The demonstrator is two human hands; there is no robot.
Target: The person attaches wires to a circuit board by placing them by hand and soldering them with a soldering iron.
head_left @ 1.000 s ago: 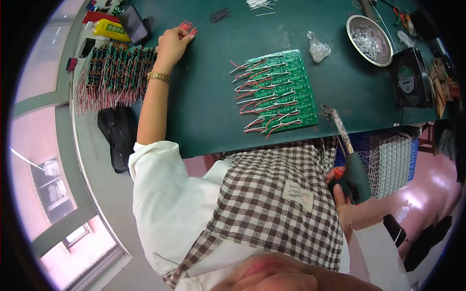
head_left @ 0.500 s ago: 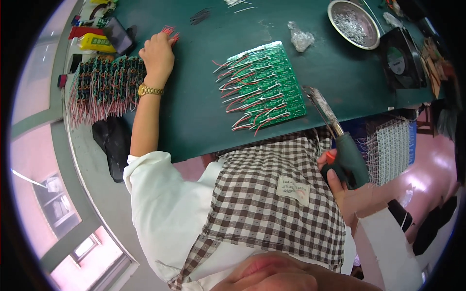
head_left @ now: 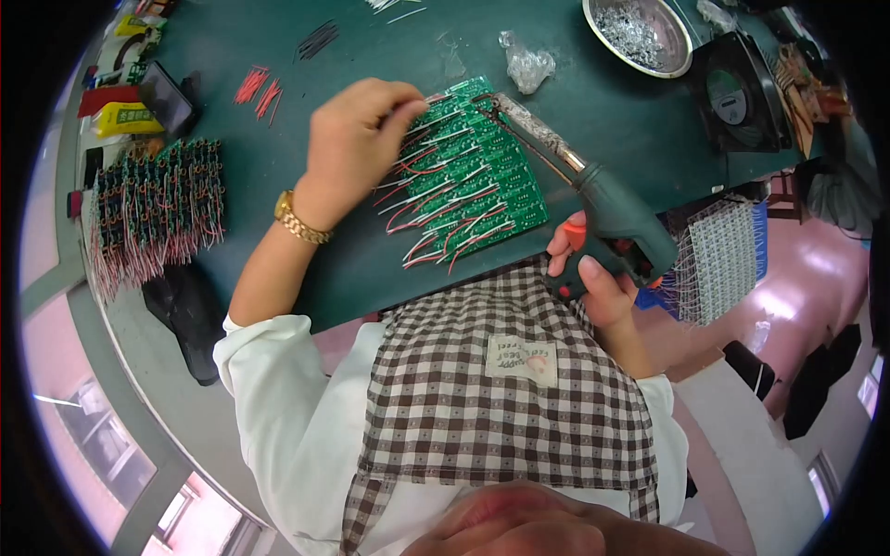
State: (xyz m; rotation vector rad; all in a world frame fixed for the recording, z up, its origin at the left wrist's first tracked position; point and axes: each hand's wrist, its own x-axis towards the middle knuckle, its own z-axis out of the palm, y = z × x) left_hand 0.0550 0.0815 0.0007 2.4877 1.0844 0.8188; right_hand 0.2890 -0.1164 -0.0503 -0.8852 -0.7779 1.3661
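Observation:
A panel of green circuit boards (head_left: pixel 501 176) lies on the green bench, with red and white wires trailing off its left side. My left hand (head_left: pixel 362 134), a gold watch on its wrist, is closed in a pinch at the panel's far left corner. A short red wire (head_left: pixel 436 99) sticks out past its fingertips. My right hand (head_left: pixel 598 283) grips a dark green soldering gun (head_left: pixel 623 213) with an orange trigger. The gun's tip reaches the far edge of the panel, close to the wire end.
Loose red wires (head_left: pixel 261 88) lie left of the panel, and black wires (head_left: pixel 318 40) farther back. Several stacked wired boards (head_left: pixel 158 199) stand at the left edge. Beyond the panel are a crumpled plastic bag (head_left: pixel 528 65), a metal bowl (head_left: pixel 681 65) of clippings and a black fan (head_left: pixel 732 97).
My left hand has come right from the pile of red wires to the panel, a wire in its fingers. My right hand has raised the soldering gun, bringing its tip over the panel's far edge.

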